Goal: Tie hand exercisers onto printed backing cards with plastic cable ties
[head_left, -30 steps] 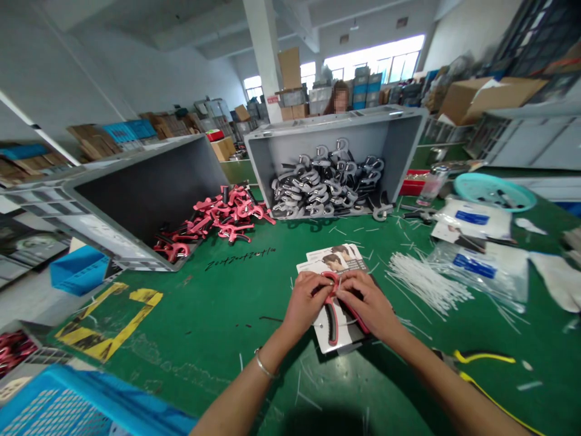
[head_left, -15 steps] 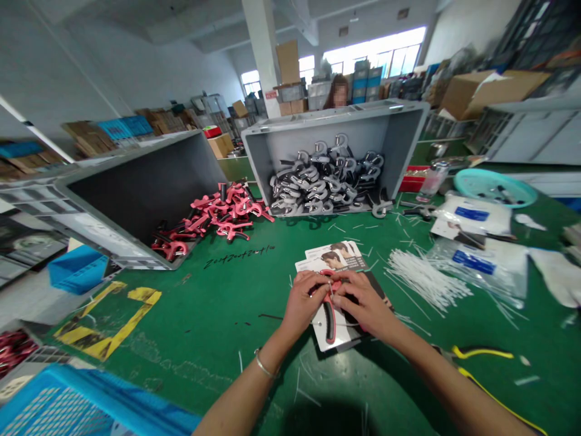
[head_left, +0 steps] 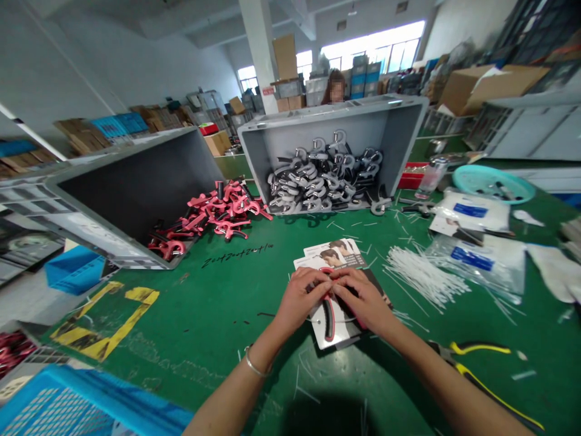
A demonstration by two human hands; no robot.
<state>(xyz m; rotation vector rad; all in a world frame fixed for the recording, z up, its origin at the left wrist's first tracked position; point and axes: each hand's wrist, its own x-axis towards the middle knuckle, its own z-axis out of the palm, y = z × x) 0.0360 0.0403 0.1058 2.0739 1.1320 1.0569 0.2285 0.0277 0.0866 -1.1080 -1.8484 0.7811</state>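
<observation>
A hand tool (head_left: pixel 329 321) with red-and-black curved handles lies on a printed card (head_left: pixel 318 336), at the front of a small stack of cards showing a person's head. My left hand (head_left: pixel 303 297) is closed over the tool's upper part from the left. From the right, my right hand (head_left: pixel 363 300) reaches in with thumb and fingers pinched together. The fingertips of both hands meet over the tool's middle and hide what is between them. A thin white cable tie (head_left: pixel 350 320) shows partly beside the handle, running under my right hand.
Red hand tools (head_left: pixel 231 209) spill from a tipped grey crate (head_left: pixel 109 200); grey ones (head_left: pixel 318 181) fill another crate (head_left: pixel 390 139). To the right are loose white cable ties (head_left: pixel 424 278), plastic bags (head_left: pixel 481 263), yellow-handled pliers (head_left: pixel 481 350) and a turquoise plate (head_left: pixel 494 178). A blue basket (head_left: pixel 91 399) stands front left.
My fingertips have drawn closer together over the tool, covering the white bit that showed between them. The view has shifted slightly; the tool and cards stay in place.
</observation>
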